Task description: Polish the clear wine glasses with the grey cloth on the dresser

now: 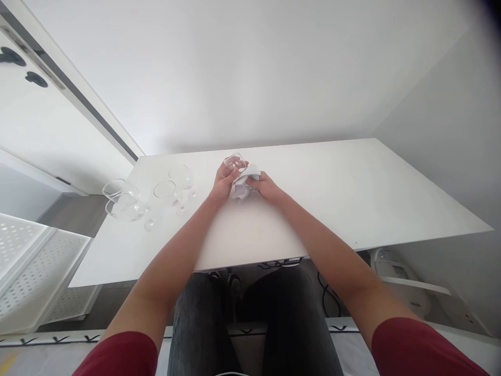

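My left hand is closed around the bowl of a clear stemmed glass, which lies tilted over the white table. A white cloth is bunched against the glass on its right side. The fingers of my right hand are wrapped in that cloth and press it together, near the foot end of the glass. Most of the stem is hidden by the cloth and fingers. Several more stemmed glasses stand on the table to the left of my hands.
A white perforated basket or drawer unit is beside the table at the left. A door with dark handles is at the upper left. Below the table's right side sits a white appliance, with a black cable near it.
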Tool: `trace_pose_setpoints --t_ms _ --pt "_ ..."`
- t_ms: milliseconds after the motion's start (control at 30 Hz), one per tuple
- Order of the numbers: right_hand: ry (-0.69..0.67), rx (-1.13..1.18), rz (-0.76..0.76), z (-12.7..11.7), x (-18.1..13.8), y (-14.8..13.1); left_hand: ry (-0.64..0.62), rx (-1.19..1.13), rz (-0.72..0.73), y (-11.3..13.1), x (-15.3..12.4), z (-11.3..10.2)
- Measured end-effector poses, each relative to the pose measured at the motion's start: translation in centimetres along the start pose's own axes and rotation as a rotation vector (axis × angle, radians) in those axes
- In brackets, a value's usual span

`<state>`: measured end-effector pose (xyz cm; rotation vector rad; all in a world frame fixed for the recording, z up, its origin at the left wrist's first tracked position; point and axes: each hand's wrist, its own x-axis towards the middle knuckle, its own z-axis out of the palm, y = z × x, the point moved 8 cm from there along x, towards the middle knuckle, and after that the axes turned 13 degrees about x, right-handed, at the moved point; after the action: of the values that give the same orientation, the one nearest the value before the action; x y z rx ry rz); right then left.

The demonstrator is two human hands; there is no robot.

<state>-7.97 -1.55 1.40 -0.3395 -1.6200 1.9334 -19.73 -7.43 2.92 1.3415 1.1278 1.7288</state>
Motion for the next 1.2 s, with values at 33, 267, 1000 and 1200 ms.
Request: trace_pose_setpoints --t_ms 33,267,1000,1200 --pt "-0.019 0.094 0.058 0.1 0.0 0.4 -0.020 -0.005 -0.010 -0.1 0.0 0.1" --pt "0.027 -0.193 -0.117 0.1 -0.5 -0.8 0.066 0.032 0.008 -0.3 0.3 -0.8" --pt "0.441 0.085 0.100 -4.2 -0.5 0.7 -0.120 0.181 0.247 2.6 -0.3 1.4" --pt "0.313 0.139 0.056 -4.3 0.0 0.8 -0.072 0.163 0.158 2.1 -0.2 0.8"
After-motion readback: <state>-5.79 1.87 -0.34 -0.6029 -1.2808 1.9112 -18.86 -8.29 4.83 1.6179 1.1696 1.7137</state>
